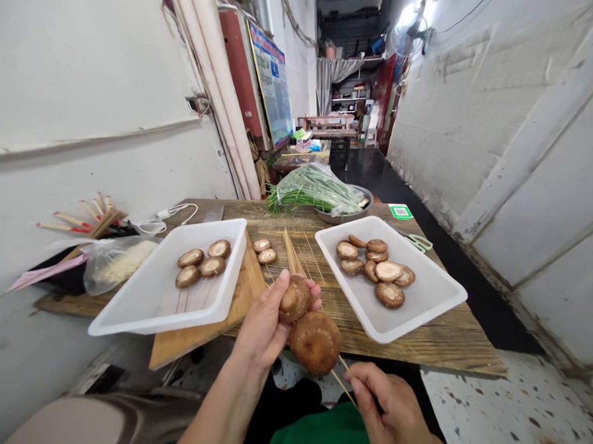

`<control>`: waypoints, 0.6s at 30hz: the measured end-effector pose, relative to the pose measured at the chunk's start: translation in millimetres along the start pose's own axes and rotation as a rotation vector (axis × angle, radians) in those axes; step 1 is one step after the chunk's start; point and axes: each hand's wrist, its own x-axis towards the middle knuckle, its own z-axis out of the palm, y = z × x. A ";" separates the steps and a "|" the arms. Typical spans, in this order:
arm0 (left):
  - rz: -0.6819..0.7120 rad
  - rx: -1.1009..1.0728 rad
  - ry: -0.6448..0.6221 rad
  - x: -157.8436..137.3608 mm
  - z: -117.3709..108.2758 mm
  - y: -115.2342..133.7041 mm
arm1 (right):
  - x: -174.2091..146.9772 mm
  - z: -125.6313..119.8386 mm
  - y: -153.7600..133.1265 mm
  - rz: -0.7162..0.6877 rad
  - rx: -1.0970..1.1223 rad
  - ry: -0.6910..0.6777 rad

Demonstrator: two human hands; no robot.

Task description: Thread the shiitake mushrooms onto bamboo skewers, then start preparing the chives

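Note:
My left hand is closed round a brown mushroom, cap facing me. A larger mushroom sits just below it, touching it, on two thin bamboo skewers. The lower ends of these skewers are pinched in my right hand. Whether the skewer tips enter the upper mushroom is hidden. Beyond my left hand, a bundle of bare skewers lies on the wooden table. To its left, skewered mushrooms rest partly behind my hand.
A white tray with several skewered mushrooms overlaps a wooden board on the left. Another white tray on the right holds loose mushrooms. Behind are bagged green vegetables on a metal bowl, and scissors.

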 end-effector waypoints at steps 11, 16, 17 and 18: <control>-0.008 0.047 -0.019 -2.5 -2.5 5.2 | 7.0 4.6 -4.1 0.046 0.051 -0.066; -0.020 0.048 -0.027 -0.7 -6.2 6.6 | 12.8 4.8 -9.0 0.073 0.078 -0.075; -0.018 0.046 -0.024 -0.4 -6.8 7.0 | 13.6 5.2 -9.4 0.078 0.081 -0.080; -0.015 0.042 -0.019 -0.2 -7.3 7.6 | 14.1 5.8 -9.6 0.085 0.087 -0.088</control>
